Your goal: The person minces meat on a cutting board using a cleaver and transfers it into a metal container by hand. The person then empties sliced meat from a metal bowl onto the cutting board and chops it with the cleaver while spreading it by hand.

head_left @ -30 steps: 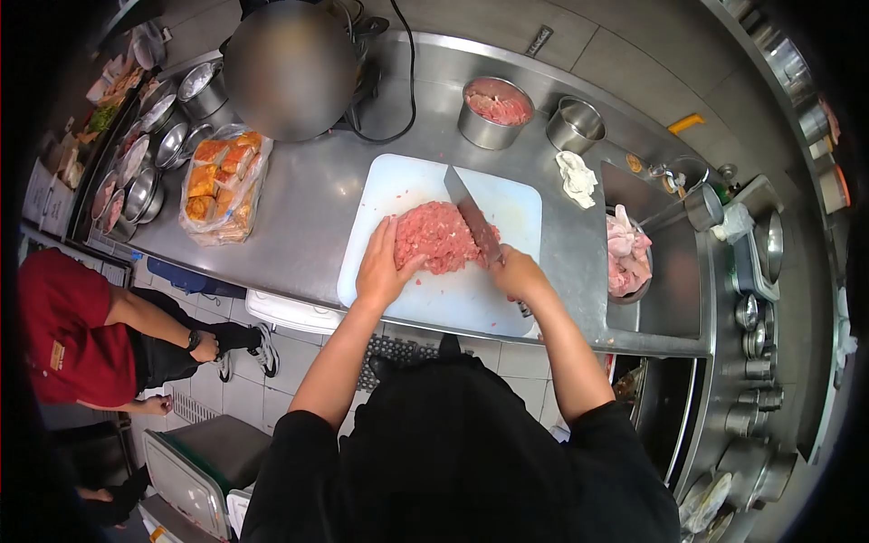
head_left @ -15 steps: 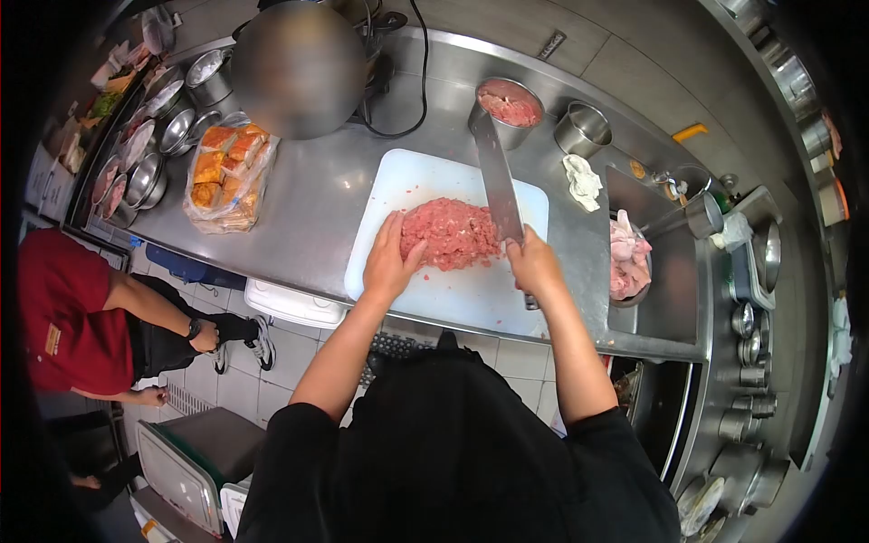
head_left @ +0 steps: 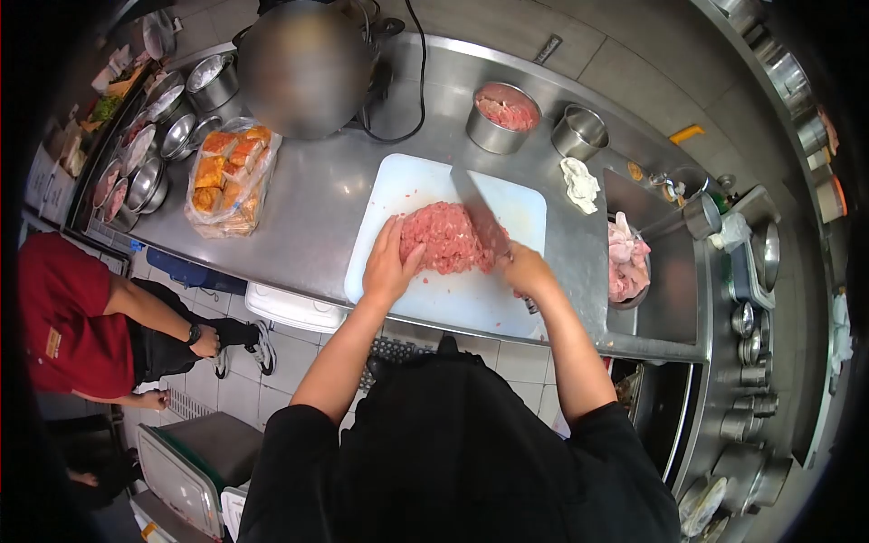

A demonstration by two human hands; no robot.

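Observation:
A mound of minced meat (head_left: 442, 237) lies on a white cutting board (head_left: 407, 294), with a few scraps scattered around it. My right hand (head_left: 527, 273) is closed round the handle of a broad cleaver (head_left: 480, 210). Its blade slants up and to the left, pressed against the right side of the mound. On the left side of the meat rests my left hand (head_left: 389, 262), fingers stretched along it and thumb apart. Behind the board stands a metal pot (head_left: 496, 136) with more raw meat inside.
A second steel pot (head_left: 579, 133) and a crumpled white cloth (head_left: 580, 185) are at the back right. Raw poultry pieces (head_left: 626, 261) sit by the sink (head_left: 674, 299). Bagged bread rolls (head_left: 231, 181) lie left. A person in a red shirt (head_left: 77, 317) is at far left.
The cleaver has come left and down, from beside the mound onto its right part. My right hand shifted slightly left and lower; my left hand stays nearly in place.

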